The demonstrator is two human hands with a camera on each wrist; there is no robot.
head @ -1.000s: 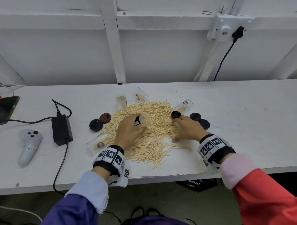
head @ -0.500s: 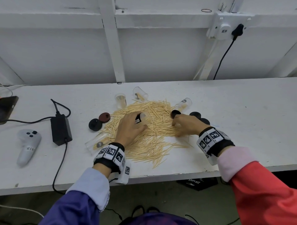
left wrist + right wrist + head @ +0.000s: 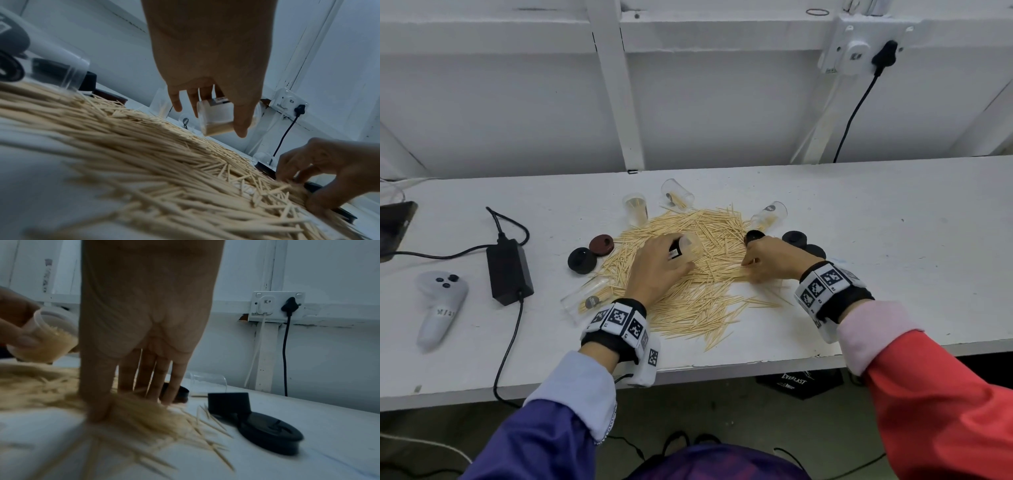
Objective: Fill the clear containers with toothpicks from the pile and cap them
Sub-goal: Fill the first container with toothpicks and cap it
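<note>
Our left hand [image 3: 657, 267] holds a clear container [image 3: 688, 247] over the pile [image 3: 688, 274], thumb and fingers curled round its wall. The wrist view shows it tipped on its side, mouth toward 3 o'clock, already packed with toothpicks [image 3: 218, 129].

Risk one: tipped this far and uncapped, the container could shed its load back onto the pile if we tilt it further or loosen the grip.

Our right hand [image 3: 774, 260] is palm down at the pile's 3 o'clock edge. Its fingers [image 3: 144, 378] and thumb close on a bundle of toothpicks against the table [image 3: 893, 240]. A black cap [image 3: 754, 235] sits at its fingertips, touching or nearly so; we cannot tell which.

Risk two: the bundle looks loose and fanned. Lifted that way, sticks would likely splay, miss the mouth and jam crosswise against a near-full load.

Risk three: the sweeping fingers could knock the cap away, or push sticks under it.

Farther out, two more caps [image 3: 804, 243] lie at 3 o'clock. An overturned container [image 3: 770, 216] lies at 1 o'clock, another [image 3: 677, 197] at 12, one standing [image 3: 635, 209] at 11, one lying [image 3: 589, 299] at 8. Two caps [image 3: 592, 253] rest at 9 o'clock. None is capped yet; much of the task remains, we judge.
</note>
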